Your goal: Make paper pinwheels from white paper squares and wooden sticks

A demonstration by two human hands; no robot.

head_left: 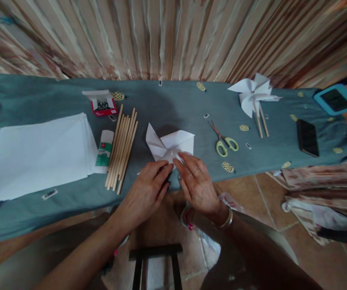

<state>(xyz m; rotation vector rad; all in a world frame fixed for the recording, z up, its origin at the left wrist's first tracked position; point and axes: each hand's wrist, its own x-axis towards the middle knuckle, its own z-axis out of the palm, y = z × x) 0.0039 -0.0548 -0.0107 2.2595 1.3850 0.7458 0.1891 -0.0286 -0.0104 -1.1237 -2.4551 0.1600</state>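
A folded white paper pinwheel [178, 139] lies on the cloth in front of me, two of its blades standing up at the back. My left hand [151, 185] presses its front edge, thumb and fingers closed on the paper. From the right, my right hand [197, 181] bears down on the pinwheel's middle with bent, closed fingers. The fingertips of both hands nearly meet and cover the front of the paper. Left of the pinwheel is a bundle of wooden sticks [122, 151]. Green-handled scissors [222, 140] lie to its right with the blades pointing away.
A stack of white paper [42, 155] lies at the left, beside a glue stick [104, 151]. Behind is an open red box [104, 108] with small dark pieces. Finished pinwheels [253, 94] on sticks, a phone [308, 137] and a blue-framed device [337, 99] lie right. A curtain [161, 40] hangs behind.
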